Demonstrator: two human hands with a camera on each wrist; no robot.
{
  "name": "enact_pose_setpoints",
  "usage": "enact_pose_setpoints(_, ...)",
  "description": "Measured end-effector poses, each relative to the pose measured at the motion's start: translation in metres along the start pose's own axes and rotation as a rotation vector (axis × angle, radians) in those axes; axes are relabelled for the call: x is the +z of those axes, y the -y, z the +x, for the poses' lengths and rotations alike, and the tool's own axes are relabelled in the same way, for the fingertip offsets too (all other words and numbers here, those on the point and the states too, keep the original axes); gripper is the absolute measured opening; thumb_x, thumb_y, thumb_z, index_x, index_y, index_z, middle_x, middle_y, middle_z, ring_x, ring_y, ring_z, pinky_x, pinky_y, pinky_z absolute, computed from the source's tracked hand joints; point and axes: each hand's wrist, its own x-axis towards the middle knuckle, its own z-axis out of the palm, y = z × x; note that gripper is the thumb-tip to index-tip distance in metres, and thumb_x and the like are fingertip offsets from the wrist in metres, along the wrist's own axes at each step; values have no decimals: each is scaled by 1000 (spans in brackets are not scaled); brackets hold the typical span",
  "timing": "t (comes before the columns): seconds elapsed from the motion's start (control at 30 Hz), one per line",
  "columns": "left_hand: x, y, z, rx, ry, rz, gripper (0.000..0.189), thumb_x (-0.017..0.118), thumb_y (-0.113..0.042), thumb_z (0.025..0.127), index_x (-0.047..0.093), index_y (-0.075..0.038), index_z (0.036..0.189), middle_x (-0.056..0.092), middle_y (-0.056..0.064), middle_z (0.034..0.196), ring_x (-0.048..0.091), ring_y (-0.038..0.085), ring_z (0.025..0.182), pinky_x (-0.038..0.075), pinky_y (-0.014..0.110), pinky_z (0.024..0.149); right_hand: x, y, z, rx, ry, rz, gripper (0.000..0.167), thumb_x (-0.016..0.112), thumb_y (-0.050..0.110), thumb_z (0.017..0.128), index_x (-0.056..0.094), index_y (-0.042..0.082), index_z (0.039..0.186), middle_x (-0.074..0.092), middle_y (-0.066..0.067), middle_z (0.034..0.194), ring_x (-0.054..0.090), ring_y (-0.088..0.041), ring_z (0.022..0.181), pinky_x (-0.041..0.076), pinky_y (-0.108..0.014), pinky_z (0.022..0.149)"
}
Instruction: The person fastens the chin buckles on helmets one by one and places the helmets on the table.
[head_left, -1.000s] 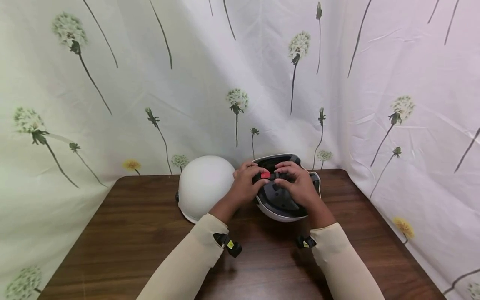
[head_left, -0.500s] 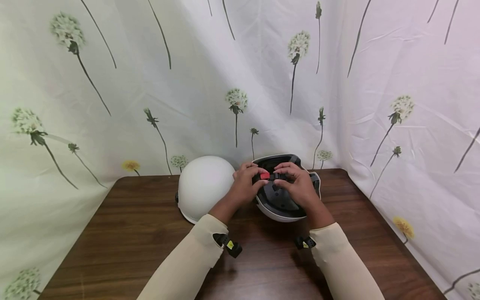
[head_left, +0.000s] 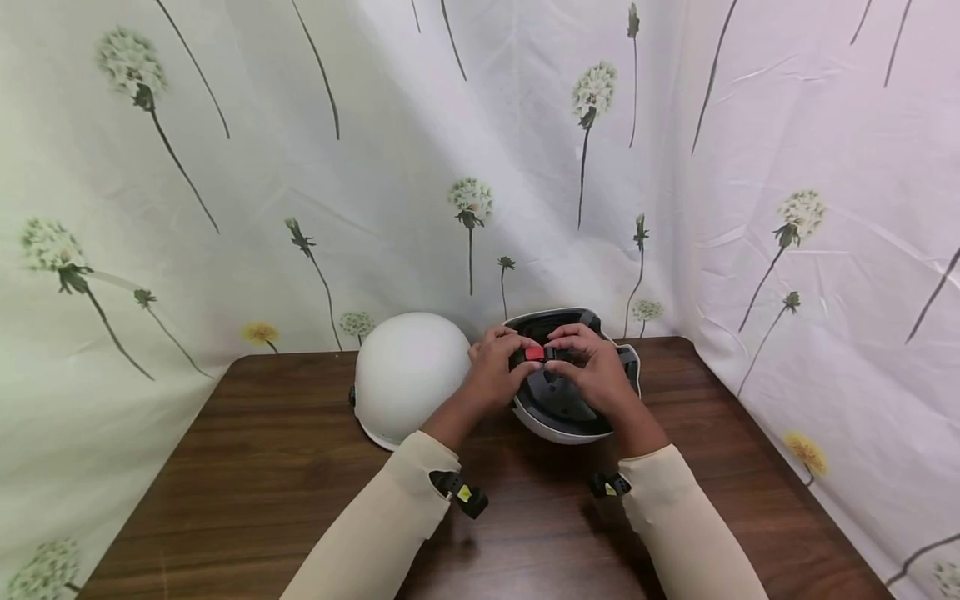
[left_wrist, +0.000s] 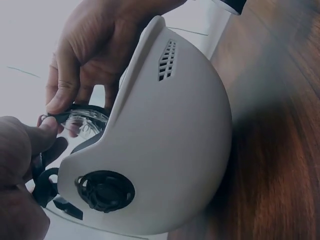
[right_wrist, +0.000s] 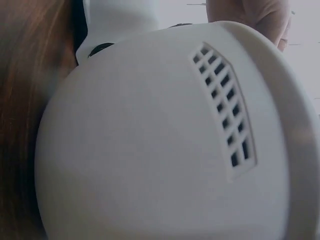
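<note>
A white helmet [head_left: 561, 433] lies upturned on the table, its black padded inside facing up. Over its opening, my left hand [head_left: 495, 367] pinches the red part of a chin-strap buckle [head_left: 534, 353] between thumb and fingers. Facing it, my right hand [head_left: 592, 367] pinches the black part of the buckle, right up against the red one. In the left wrist view both hands meet above the helmet's rim, beside a round black knob [left_wrist: 106, 191] on the shell. The right wrist view is mostly filled by the shell [right_wrist: 150, 140] and its vent grille [right_wrist: 227, 110].
A second white helmet [head_left: 408, 375] stands dome up on the wooden table [head_left: 285, 483], just left of my left forearm. Behind the table hangs a white curtain [head_left: 390, 208] printed with dandelions.
The red and black buckle parts have come slightly closer together, the left hand shifting a little to the right. Both hands keep their pinch and the helmets stay put.
</note>
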Motion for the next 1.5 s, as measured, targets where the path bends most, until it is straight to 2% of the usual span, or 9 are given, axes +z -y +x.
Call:
enact_pose_setpoints(0.23, -2, 0, -2, 14, 4, -17, 27, 79, -19, 101, 75, -7, 125, 68, 18, 134, 44, 38, 148, 20, 68, 124, -2, -4, 1, 11, 26, -5, 26, 83, 1, 94, 80, -2, 120, 66, -19, 138, 62, -39, 132, 56, -65, 108)
enact_pose_setpoints(0.43, -3, 2, -2, 22, 7, 7, 30, 79, -21, 102, 73, -7, 128, 70, 17, 136, 41, 39, 152, 19, 69, 124, -4, -6, 2, 27, 32, 24, 29, 82, 5, 97, 79, -2, 125, 64, -20, 142, 61, -40, 135, 55, -66, 108)
enact_pose_setpoints(0.87, -4, 9, -1, 102, -22, 91, 26, 78, -25, 103, 74, -11, 124, 63, 12, 142, 42, 38, 148, 24, 70, 117, -6, -7, 3, 43, 32, 46, 30, 80, 6, 98, 77, -3, 127, 63, -21, 143, 60, -40, 135, 55, -67, 109)
enact_pose_setpoints(1.1, -5, 12, -3, 169, -33, 139, 35, 79, -27, 102, 73, -8, 131, 57, 16, 152, 39, 42, 150, 24, 71, 117, -9, -8, 3, 50, 58, 54, 35, 82, 4, 97, 75, -3, 131, 62, -20, 146, 57, -39, 140, 54, -68, 108)
enact_pose_setpoints(1.27, -8, 10, -7, 210, -36, 245, 50, 80, -36, 101, 69, -8, 141, 53, 17, 159, 39, 42, 153, 29, 72, 120, -12, -7, 3, 50, 63, 54, 37, 80, 4, 98, 73, -5, 133, 61, -18, 148, 55, -38, 143, 52, -69, 112)
enact_pose_setpoints(1.5, -11, 7, -11, 197, -13, 445, 68, 79, -49, 100, 63, -11, 153, 47, 15, 169, 38, 40, 157, 34, 70, 123, -14, -5, 0, 53, 59, 39, 33, 79, 7, 100, 75, 0, 133, 61, -20, 148, 56, -40, 142, 52, -69, 112)
